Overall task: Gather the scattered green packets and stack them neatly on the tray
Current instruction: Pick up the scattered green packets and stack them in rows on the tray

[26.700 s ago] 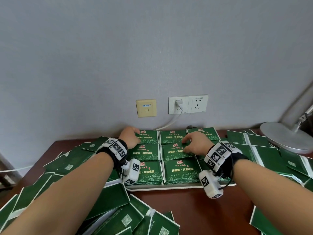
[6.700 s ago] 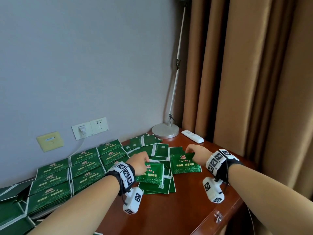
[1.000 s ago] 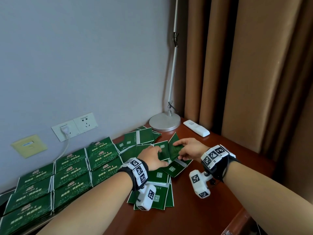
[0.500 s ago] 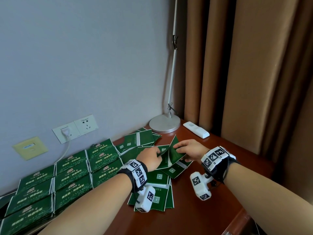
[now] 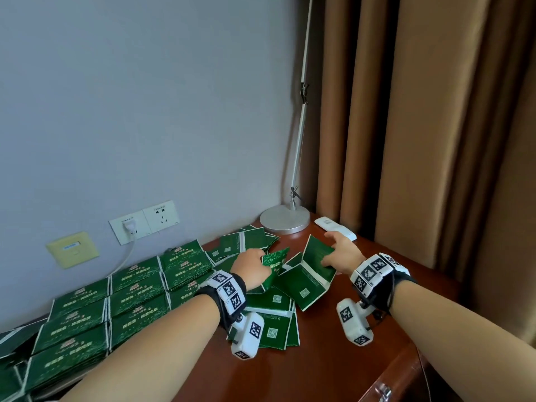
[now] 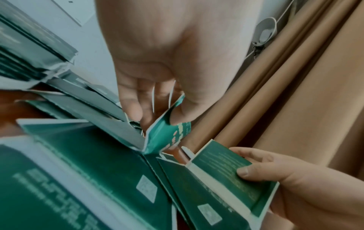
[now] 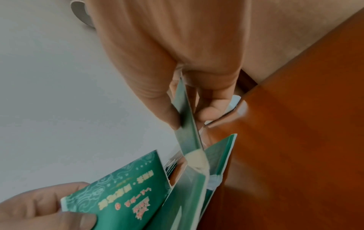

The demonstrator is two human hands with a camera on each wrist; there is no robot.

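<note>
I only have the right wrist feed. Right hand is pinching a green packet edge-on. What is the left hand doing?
Observer: The left hand grips its own packet, printed face up, lifted off the loose pile.
Operator: Where's the tray?
Observer: Far left of the table; stacked packets sit there in neat rows, hiding the tray itself.
Operator: Anything near the right hand?
Observer: A white remote just beyond it, beside the lamp base.

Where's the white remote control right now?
In the head view the white remote control lies at the desk's far right, beside the lamp base and just beyond the right hand.
</note>
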